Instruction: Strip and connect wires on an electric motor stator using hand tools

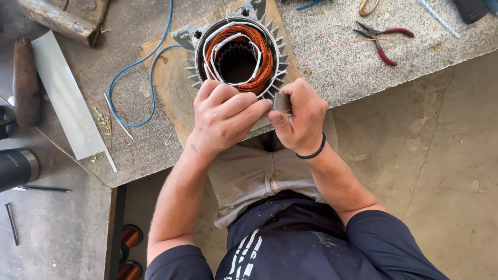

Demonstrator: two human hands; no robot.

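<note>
Working on the copper winding of the motor stator (237,54) at 12 o'clock; left hand (225,114) curled at its rim, right hand (298,116) closed around a small grey tool (281,101); next probably careful pressing

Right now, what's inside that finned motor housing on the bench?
Inside the finned motor housing sits a ring of copper windings laced with white sleeving around a dark slotted bore. The left hand and right hand cover its near edge.

One head-worn camera looks steeply down, close over the person's arms, at the stone workbench (337,72) edge and concrete floor (441,171).
</note>
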